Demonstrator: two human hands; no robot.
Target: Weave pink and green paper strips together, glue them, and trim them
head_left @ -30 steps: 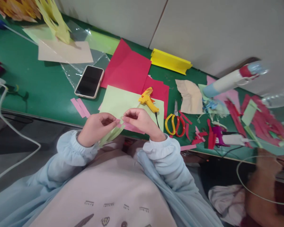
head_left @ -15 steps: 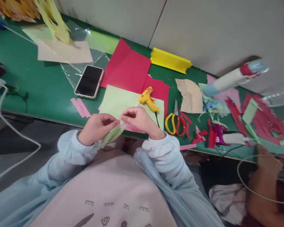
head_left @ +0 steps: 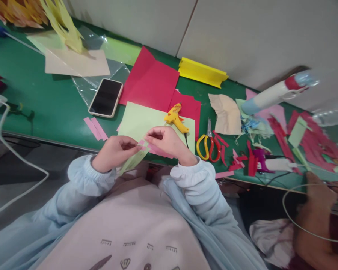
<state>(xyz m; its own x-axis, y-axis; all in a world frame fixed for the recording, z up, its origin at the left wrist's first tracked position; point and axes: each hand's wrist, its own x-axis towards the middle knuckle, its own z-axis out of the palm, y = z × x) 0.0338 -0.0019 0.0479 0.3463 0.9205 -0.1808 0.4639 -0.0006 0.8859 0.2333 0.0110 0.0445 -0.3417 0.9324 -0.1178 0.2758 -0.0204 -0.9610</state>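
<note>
Both hands meet at the table's front edge over woven-looking paper strips. My left hand [head_left: 115,152] is closed, thumb and fingers pinching the green paper strips [head_left: 133,162], which hang down toward my lap. Pink paper [head_left: 143,143] shows at the fingertips, crossing the green. My right hand [head_left: 166,141] pinches the same piece from the other side, though its fingertips partly cover the spot. More pink paper [head_left: 160,150] lies beneath the right palm. Just beyond the hands is a light green sheet [head_left: 135,116], with a yellow glue gun [head_left: 176,118] resting on it.
A phone [head_left: 106,97] and two pink strips [head_left: 95,128] lie to the left. Red sheets [head_left: 153,80] lie behind. Scissors [head_left: 208,144], a purple glue gun [head_left: 260,159], paper scraps and a bottle [head_left: 273,95] are on the right, near another person's arm [head_left: 315,210].
The fingertips have drawn slightly apart, and more pink shows between them across the green strips. Both hands otherwise stay in nearly the same place.
</note>
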